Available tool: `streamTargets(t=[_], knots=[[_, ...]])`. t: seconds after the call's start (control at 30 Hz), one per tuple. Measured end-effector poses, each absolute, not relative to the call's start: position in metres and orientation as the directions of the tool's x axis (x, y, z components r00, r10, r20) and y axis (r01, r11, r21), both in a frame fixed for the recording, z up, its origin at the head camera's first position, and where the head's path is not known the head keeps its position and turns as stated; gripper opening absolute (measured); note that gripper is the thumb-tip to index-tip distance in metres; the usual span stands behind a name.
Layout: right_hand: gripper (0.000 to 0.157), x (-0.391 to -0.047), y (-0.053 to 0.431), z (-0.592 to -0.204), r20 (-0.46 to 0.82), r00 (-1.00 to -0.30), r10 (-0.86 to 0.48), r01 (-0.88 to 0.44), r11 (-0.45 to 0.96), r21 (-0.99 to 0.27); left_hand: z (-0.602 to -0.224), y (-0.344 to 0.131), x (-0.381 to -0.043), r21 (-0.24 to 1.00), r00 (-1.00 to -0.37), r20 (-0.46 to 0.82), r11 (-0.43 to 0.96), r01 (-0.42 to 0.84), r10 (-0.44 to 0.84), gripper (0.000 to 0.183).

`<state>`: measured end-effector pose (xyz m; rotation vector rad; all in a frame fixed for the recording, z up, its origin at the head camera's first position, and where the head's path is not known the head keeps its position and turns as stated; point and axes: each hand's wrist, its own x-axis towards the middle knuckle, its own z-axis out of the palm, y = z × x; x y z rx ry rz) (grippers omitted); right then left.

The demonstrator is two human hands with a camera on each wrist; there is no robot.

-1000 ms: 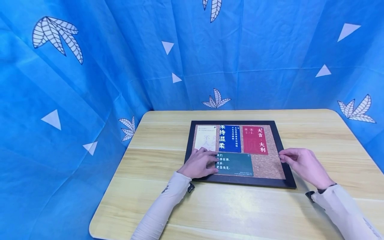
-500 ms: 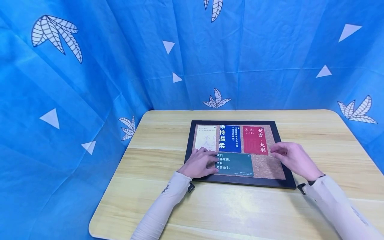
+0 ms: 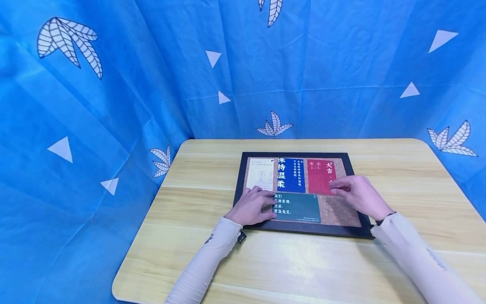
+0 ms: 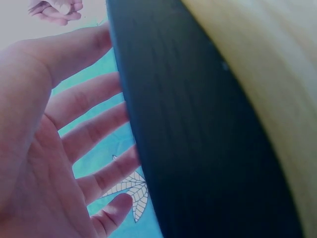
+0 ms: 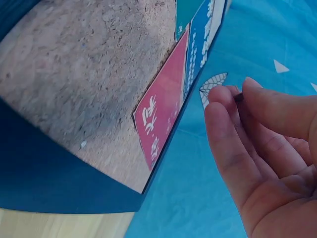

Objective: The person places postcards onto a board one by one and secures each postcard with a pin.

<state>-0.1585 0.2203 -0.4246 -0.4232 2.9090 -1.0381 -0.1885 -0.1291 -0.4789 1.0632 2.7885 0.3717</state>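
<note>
A cork board (image 3: 338, 213) in a dark frame (image 3: 303, 228) lies on the table and bears several cards. My left hand (image 3: 252, 207) rests over its left part, fingers spread, fingertips at the left end of the green card (image 3: 300, 209). The cream card (image 3: 262, 171) and blue card (image 3: 291, 175) lie along the top. In the head view my right hand (image 3: 355, 190) is over the board's right side, fingertips overlapping the lower right of the red card (image 3: 318, 179). In the right wrist view, thumb and fingers pinch a small dark piece (image 5: 239, 97); its kind is mostly hidden by the fingertips.
The light wooden table (image 3: 190, 202) has rounded corners. A blue curtain (image 3: 334, 63) with leaf and triangle prints hangs behind it and along the left. Small dark dots mark the upper corners of the cards.
My right hand has moved left and slightly up, from the frame's right edge to over the red card's lower right. My left hand has stayed in place.
</note>
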Motion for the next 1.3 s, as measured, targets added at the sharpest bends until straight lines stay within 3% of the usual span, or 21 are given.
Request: streamTargets(t=[0.47,0.73,0.9,1.3], knots=[[0.025,-0.175,0.202,-0.433,0.059,-0.941,-0.335,-0.294,0.716,-0.633,-0.480,-0.129,-0.190,0.275,-0.742,-0.035,0.720,0.637,0.670,0.046],[0.027,-0.181,0.194,-0.439,-0.051,-0.942,-0.331,-0.222,0.733,-0.643,-0.480,-0.130,-0.189,0.276,-0.740,-0.029,0.716,0.641,0.672,0.045],[0.029,-0.184,0.190,-0.446,-0.039,-0.929,-0.369,-0.259,0.721,-0.643,-0.480,-0.130,-0.189,0.279,-0.741,-0.024,0.716,0.640,0.672,0.045],[0.032,-0.183,0.179,-0.451,-0.063,-0.913,-0.403,-0.307,0.780,-0.545,-0.480,-0.130,-0.188,0.275,-0.741,-0.025,0.717,0.640,0.671,0.046]])
